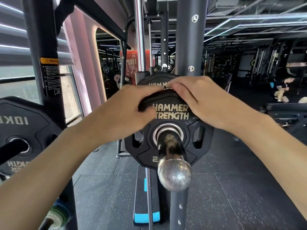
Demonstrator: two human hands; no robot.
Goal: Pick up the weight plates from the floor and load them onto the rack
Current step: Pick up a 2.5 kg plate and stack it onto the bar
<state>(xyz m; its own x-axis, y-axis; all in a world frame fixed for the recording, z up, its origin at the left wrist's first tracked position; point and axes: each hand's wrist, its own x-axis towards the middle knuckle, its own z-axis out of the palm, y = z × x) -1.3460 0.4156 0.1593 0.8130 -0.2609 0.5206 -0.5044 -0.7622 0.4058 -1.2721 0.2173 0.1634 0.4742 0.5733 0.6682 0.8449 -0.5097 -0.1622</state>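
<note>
Up top, both hands curl over the front plate (169, 130)'s rim. Left hand (126, 107) and right hand (204, 100) grip it; it sits on the chrome peg (171, 151).

Left grip (132, 105), right grip (197, 98): both seemingly curled, arms outstretched.

Chrome peg (171, 150) on grey rack post (189, 47) carrying two black plates, front plate (167, 140) against back plate (154, 82).

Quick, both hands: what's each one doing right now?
Left hand: gripping the front plate's top edge.
Right hand: fingers curled over the same plate's top edge.
</note>
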